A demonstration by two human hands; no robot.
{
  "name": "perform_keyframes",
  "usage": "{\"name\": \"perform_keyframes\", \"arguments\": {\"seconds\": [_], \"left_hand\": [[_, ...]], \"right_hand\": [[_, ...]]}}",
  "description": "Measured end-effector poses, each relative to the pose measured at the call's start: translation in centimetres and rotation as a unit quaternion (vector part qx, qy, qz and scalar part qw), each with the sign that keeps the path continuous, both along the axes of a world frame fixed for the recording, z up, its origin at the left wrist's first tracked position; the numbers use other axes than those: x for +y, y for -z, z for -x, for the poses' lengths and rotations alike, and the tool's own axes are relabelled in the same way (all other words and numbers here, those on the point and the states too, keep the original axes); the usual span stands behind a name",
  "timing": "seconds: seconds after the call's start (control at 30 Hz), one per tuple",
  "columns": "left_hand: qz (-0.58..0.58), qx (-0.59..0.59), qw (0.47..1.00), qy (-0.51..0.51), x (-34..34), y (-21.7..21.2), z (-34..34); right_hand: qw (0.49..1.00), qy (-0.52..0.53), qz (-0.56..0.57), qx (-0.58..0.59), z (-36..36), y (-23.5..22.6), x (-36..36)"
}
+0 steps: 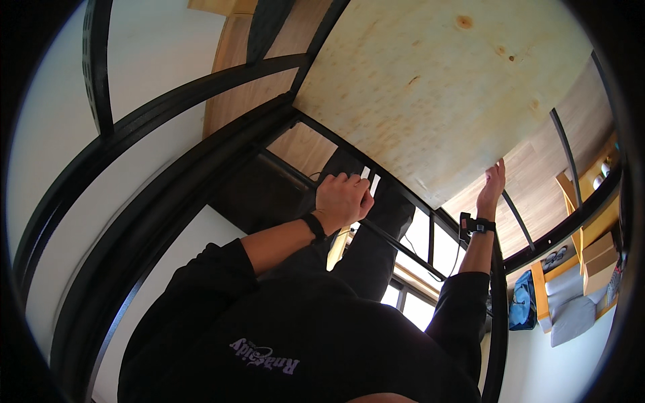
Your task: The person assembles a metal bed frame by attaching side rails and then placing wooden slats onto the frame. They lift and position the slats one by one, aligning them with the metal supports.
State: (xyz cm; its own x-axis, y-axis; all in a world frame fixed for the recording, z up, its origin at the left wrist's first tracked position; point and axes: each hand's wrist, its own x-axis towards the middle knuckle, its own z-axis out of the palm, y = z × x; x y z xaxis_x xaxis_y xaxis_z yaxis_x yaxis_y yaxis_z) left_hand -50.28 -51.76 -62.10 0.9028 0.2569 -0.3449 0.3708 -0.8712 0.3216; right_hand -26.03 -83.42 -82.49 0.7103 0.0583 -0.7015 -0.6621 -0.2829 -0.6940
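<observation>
A large pale plywood board fills the upper middle, lying over a black metal frame. My right hand, with a black device strapped to its wrist, reaches up and holds the board's lower right edge with its fingers stretched along it. My left hand, which wears a black wristband, is curled into a fist near the frame's inner bar, just below the board's lower edge. Small white pieces show past its knuckles; what they are is too small to tell. Both arms are in black sleeves.
Thick curved black frame rails run down the left beside a white wall. Wood flooring shows at the right, with wooden shelving, cardboard boxes, a blue bag and a grey cushion. My dark trouser legs lie under the frame.
</observation>
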Motion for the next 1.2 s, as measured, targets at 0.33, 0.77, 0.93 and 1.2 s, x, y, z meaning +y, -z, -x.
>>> {"name": "perform_keyframes", "arguments": {"seconds": [0.33,0.77,0.93,1.2], "left_hand": [[0.022,0.012,1.000,0.018,-1.1,-0.5,-0.9],[0.009,-0.015,0.999,0.029,-1.4,-1.0,-0.4],[-0.004,-0.023,0.999,0.025,-1.6,-0.8,-0.1],[-0.013,-0.025,0.999,0.034,-1.6,-1.1,-0.3]], "right_hand": [[0.994,-0.032,-0.014,-0.107,-0.3,1.3,-1.3],[0.984,-0.037,0.105,-0.142,-8.0,2.6,-0.3],[0.984,0.013,0.152,-0.089,-13.1,3.9,1.3],[0.989,0.118,0.059,-0.070,-14.7,3.3,3.3]]}}
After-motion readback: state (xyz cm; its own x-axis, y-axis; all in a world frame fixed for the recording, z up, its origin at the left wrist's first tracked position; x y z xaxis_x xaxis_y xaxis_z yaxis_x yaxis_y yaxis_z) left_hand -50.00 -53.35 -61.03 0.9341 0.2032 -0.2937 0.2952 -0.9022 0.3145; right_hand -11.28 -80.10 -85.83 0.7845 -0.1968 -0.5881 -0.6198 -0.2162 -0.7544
